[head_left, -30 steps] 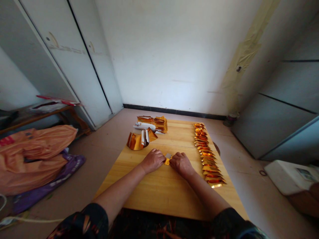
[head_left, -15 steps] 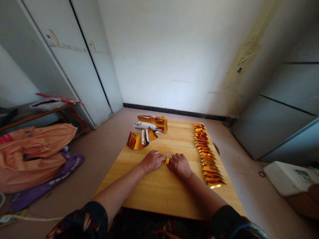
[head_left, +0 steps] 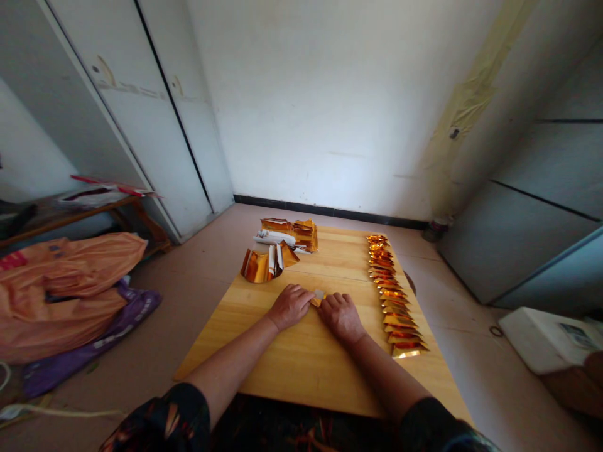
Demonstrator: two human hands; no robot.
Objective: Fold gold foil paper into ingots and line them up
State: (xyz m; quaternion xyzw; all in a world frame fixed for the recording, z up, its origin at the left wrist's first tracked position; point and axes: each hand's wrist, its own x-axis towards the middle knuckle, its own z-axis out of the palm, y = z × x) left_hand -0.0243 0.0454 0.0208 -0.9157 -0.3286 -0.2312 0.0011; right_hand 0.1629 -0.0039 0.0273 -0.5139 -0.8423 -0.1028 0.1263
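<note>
Between my two hands, on the wooden table (head_left: 282,358), lies a small piece of gold foil paper (head_left: 317,299) with a pale patch showing. My left hand (head_left: 291,306) grips its left end with closed fingers. Its right end is under the bent fingers of my right hand (head_left: 342,317), and the hands cover most of it. To the right runs a long row of folded gold foil pieces (head_left: 398,307), overlapping one another. At the far left, curled gold foil sheets (head_left: 258,266) with white backs lie near a stack of gold foil paper (head_left: 305,235).
A white wall (head_left: 301,113) stands beyond the table. Grey cabinets (head_left: 155,119) rise at the left. An orange bag (head_left: 70,282) and a purple bag (head_left: 103,342) lie on the floor at left; a white foam box (head_left: 541,339) is at right.
The foil paper between my hands looks flatter and narrower, with less gold showing. Both hands stay in nearly the same place, and the view has shifted very slightly.
</note>
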